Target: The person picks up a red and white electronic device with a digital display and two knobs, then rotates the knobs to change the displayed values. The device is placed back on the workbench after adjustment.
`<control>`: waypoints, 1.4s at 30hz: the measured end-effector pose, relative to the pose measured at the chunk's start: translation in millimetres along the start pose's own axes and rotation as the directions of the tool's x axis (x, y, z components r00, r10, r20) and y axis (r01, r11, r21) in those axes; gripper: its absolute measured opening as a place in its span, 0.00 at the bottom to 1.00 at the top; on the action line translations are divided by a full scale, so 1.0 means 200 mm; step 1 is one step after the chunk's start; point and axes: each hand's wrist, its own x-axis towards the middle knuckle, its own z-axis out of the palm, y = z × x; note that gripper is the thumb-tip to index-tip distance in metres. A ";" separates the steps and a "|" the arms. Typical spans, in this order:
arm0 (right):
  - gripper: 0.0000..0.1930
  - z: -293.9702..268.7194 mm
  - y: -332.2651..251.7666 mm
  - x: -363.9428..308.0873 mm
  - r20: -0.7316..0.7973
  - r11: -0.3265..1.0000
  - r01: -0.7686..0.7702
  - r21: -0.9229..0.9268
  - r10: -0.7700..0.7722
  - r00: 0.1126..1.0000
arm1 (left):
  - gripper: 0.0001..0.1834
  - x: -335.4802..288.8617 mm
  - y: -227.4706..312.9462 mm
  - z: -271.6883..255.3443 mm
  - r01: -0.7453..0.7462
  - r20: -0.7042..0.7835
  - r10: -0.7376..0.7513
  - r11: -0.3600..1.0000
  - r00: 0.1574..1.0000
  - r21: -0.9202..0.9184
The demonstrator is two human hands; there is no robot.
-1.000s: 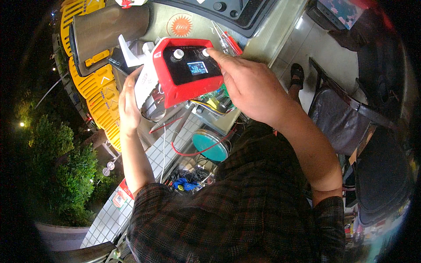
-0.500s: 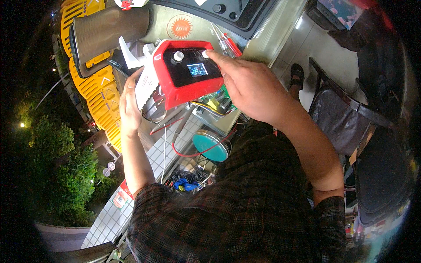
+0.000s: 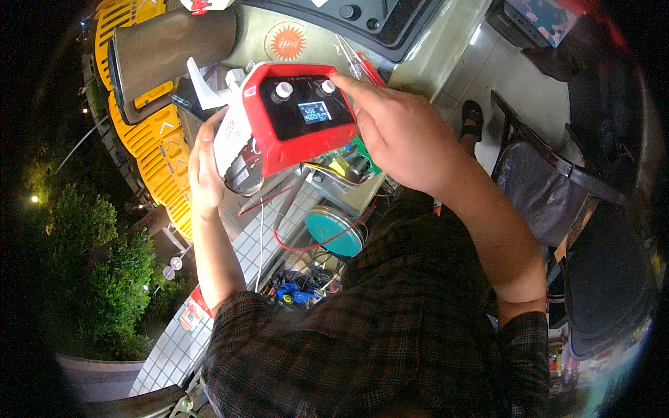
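A red and white box-shaped device (image 3: pixel 300 147) is tilted with its black front panel turned up. Two white knobs, the left knob (image 3: pixel 283 90) and the right knob (image 3: pixel 328 87), sit on the panel beside a small lit screen (image 3: pixel 315 112). My left hand (image 3: pixel 207 164) grips the white left side, its fingers partly hidden behind it. At the opposite edge my right hand (image 3: pixel 394 132) holds the device, the index fingertip on the red rim just beyond the right knob. The other right fingers are mostly hidden. From the device's back a white bracket-like part (image 3: pixel 203 85) sticks out.
Red-handled tools (image 3: pixel 371 71) and a black tray (image 3: pixel 334 17) lie on the bench beyond. Wires (image 3: pixel 334 174) and a green part are below the device. A round teal-topped stool (image 3: pixel 334 231) stands underneath. Yellow barriers (image 3: pixel 146 139) rise at left; a dark chair (image 3: pixel 536 181) is at right.
My right index finger has come off the right knob and up onto the red rim, uncovering the knob. The screen's content has changed. The device and my left hand stay nearly still.
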 end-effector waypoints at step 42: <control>0.27 -0.04 0.00 0.07 0.037 0.952 0.304 0.009 -0.305 0.952 | 0.31 -0.01 0.02 0.01 0.050 -0.013 -0.051 0.998 0.999 -0.023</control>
